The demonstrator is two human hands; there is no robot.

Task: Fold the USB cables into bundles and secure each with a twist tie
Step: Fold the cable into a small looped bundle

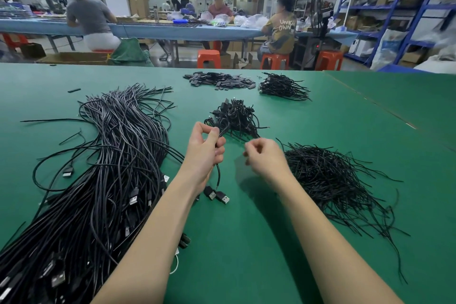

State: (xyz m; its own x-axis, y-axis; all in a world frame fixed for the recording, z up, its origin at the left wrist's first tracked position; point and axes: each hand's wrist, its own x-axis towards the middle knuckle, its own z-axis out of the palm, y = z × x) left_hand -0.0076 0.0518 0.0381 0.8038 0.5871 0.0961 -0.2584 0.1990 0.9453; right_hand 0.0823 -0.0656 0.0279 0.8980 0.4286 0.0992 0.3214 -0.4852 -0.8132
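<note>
A workshop with shelving, orange stools and seated workers at a long blue table lies beyond a wide green worktop (246, 242). Just above the worktop's middle, the left hand (206, 148) grips a folded USB cable (218, 175), fingers curled round the bunched loops; two USB plugs (219, 196) hang from it just below the wrist. The right hand (264, 155), just beside it, has its fingertips drawn together as if pinching something thin; whether it holds a twist tie is too blurred to tell. Just beyond both hands sits a small heap of finished bundles (234, 118). To the right of the right hand spreads a pile of thin black twist ties (333, 180). To the left of the left hand lies a large mass of loose, unfolded cables (111, 168). Further off are another heap of bundles (283, 86) and a pile of small dark flat pieces (219, 80). The step in hand appears to be tying: the next move likely calls for wrapping a tie round the bundle's middle and twisting it shut.
</note>
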